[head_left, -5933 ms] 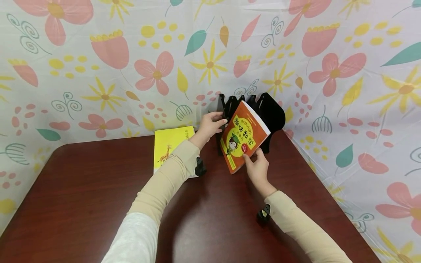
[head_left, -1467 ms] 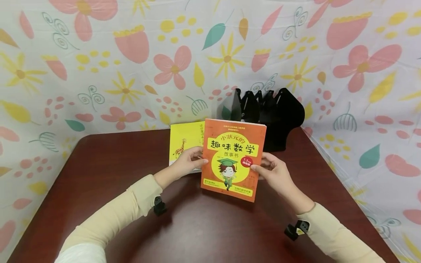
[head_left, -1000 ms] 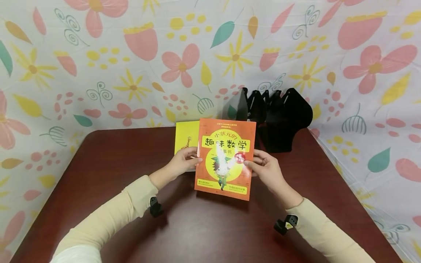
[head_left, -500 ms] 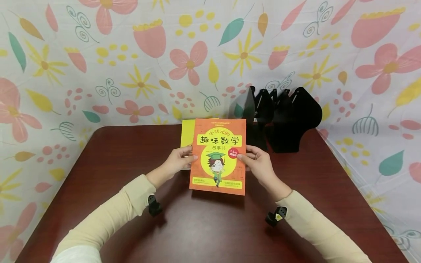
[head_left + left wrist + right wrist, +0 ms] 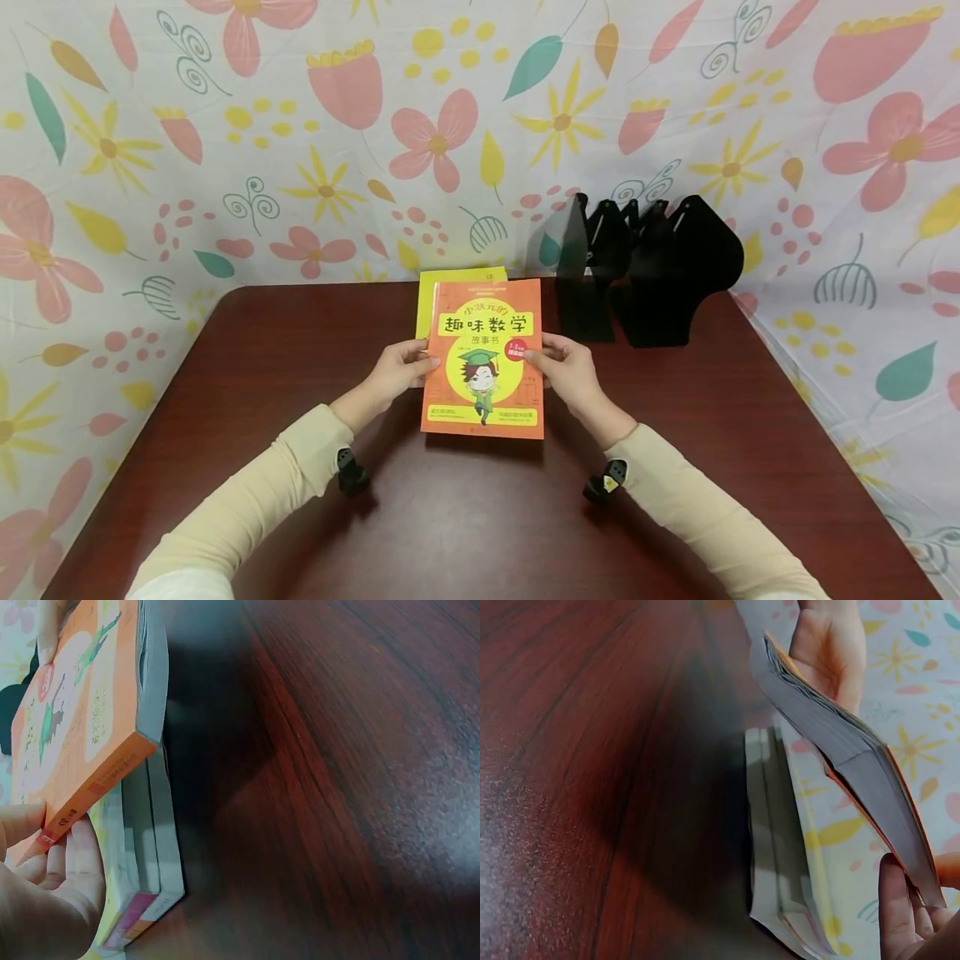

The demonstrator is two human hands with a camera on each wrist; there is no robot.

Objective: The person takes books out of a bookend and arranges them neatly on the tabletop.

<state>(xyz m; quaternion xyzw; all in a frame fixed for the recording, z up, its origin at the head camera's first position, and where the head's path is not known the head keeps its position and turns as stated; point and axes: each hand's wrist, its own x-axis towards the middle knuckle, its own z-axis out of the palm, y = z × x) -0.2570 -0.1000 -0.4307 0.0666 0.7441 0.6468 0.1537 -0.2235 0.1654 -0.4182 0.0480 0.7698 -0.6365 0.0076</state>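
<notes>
An orange paperback book (image 5: 482, 375) with a cartoon child in a green cap is held between both hands, cover facing up. My left hand (image 5: 384, 377) pinches its spine side, thumb on the cover and fingers beneath. The opposite edge is gripped by my right hand (image 5: 573, 373), thumb on top. Behind and below it lies a yellow book (image 5: 468, 276), mostly hidden in the head view. From the left wrist, the orange book (image 5: 82, 712) hovers tilted over a small stack of books (image 5: 154, 840). The right wrist view shows a gap between it and the stack (image 5: 769, 825).
A black bookend rack (image 5: 663, 275) with several upright dividers stands at the back right of the dark red table (image 5: 465, 533). A flower-patterned cloth (image 5: 345, 150) hangs behind the table's far edge and along its sides.
The orange book, first slanted beside the black rack with only the right hand on it, has come left into both hands. Lately it has shifted further left and lower over the yellow book.
</notes>
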